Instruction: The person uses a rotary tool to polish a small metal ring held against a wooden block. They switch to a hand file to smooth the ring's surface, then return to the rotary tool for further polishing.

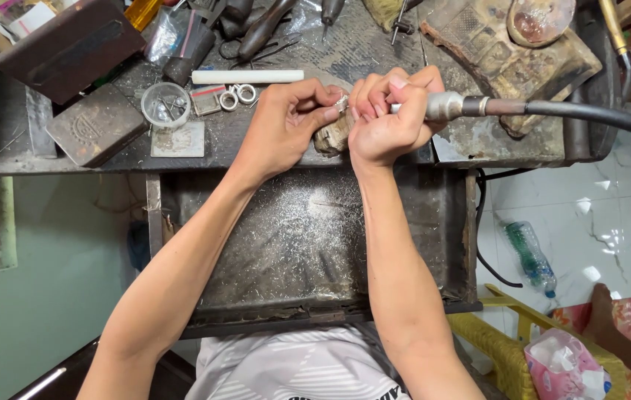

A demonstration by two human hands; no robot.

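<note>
My left hand [286,122] pinches a small silver ring [342,102] between thumb and fingers, steadied against a worn wooden bench peg [332,137] at the workbench edge. My right hand [389,115] grips the metal handpiece [445,106] of a rotary tool, whose black flexible shaft [589,115] runs off to the right. The tool's tip meets the ring and is hidden between my fingers. Both hands press together above an open metal drawer [308,237] dusted with silver filings.
On the dark workbench lie a white rod [247,76], two small rings [237,95], a round clear container [165,104], a metal tin [97,122], pliers and hand tools at the back. A plastic bottle [531,258] lies on the marble floor at right, beside a yellow stool [508,341].
</note>
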